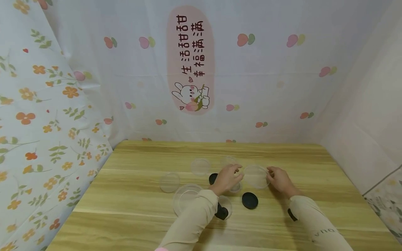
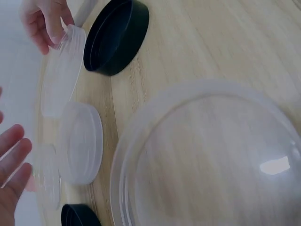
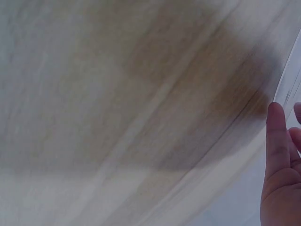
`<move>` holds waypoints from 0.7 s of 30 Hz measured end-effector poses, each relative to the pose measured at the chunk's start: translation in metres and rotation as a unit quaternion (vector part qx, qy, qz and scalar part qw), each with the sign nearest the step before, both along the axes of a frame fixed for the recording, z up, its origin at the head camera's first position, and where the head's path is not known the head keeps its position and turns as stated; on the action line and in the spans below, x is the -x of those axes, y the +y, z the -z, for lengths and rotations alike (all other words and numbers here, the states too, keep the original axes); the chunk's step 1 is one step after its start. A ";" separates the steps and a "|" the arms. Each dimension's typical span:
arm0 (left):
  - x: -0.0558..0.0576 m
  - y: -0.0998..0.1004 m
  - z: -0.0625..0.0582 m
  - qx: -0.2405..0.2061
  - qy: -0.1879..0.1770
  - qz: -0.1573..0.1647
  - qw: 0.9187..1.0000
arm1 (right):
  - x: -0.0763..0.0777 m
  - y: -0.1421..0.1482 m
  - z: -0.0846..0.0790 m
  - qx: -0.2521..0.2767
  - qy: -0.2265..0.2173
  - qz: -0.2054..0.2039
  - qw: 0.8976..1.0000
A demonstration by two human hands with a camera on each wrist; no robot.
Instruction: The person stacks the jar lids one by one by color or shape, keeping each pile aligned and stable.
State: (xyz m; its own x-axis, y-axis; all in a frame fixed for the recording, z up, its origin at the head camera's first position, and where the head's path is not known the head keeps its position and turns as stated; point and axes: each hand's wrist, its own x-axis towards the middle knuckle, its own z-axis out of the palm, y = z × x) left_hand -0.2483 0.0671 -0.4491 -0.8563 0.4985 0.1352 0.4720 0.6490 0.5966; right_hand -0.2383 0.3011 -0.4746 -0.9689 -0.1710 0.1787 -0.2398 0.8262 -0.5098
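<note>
My right hand [image 1: 280, 179] pinches the right rim of a large clear round lid [image 1: 255, 176], thumb on the near side; the lid stands tilted in the left wrist view [image 2: 63, 77]. My left hand [image 1: 226, 178] hovers with its fingers apart and relaxed, holding nothing, just left of that lid. Below its fingers lies a small clear lid [image 1: 236, 188], partly covered by the hand. A black round lid [image 1: 250, 200] lies nearer me, between both hands. Another black lid [image 1: 213, 178] shows beside my left wrist.
On the wooden table [image 1: 125, 216], a big clear lid [image 1: 182, 198] lies partly under my left forearm. Further clear discs [image 1: 200, 167] are spread to the left and back, one of them [image 1: 169, 182] leftmost. A black piece [image 1: 222, 213] overlaps a clear disc [image 1: 226, 204] by my sleeve.
</note>
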 end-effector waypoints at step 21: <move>0.008 0.016 0.007 0.003 -0.096 0.010 0.995 | -0.001 0.001 -0.001 0.008 -0.023 0.018 1.000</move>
State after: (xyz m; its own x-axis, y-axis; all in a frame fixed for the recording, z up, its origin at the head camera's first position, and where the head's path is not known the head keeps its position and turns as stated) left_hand -0.2563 0.0829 -0.4557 -0.8556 0.5165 -0.0340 0.3623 0.6445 0.6733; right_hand -0.2369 0.3025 -0.4734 -0.9815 -0.1334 0.1371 -0.1866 0.8259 -0.5320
